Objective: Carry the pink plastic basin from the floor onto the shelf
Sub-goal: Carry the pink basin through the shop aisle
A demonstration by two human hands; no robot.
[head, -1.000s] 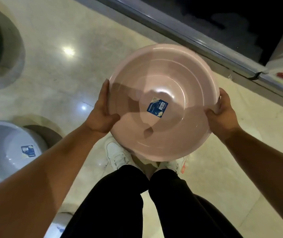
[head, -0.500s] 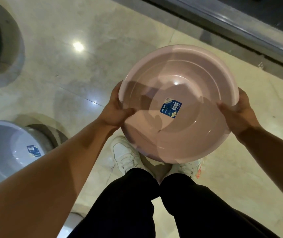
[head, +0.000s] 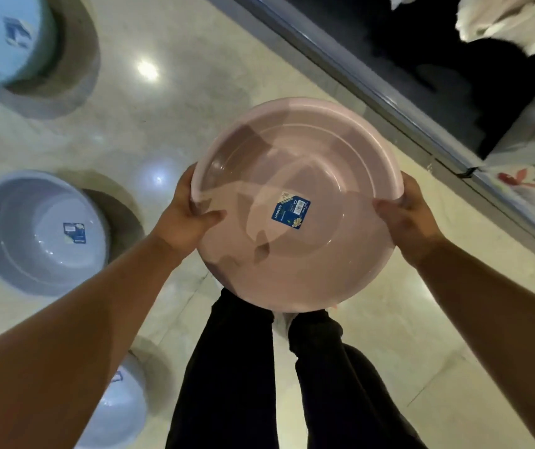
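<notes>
Pale glossy floor (head: 194,108), grey basin (head: 42,233), blue basin (head: 0,37)

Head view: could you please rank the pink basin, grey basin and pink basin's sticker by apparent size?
1. pink basin, held nearer the camera, so its lead over the grey one is unsure.
2. grey basin.
3. sticker.

Bare floor (head: 211,59) separates the pink basin (head: 308,260) from the shelf edge (head: 386,102); a grey basin (head: 32,234) and a blue basin (head: 0,34) stand left.
</notes>
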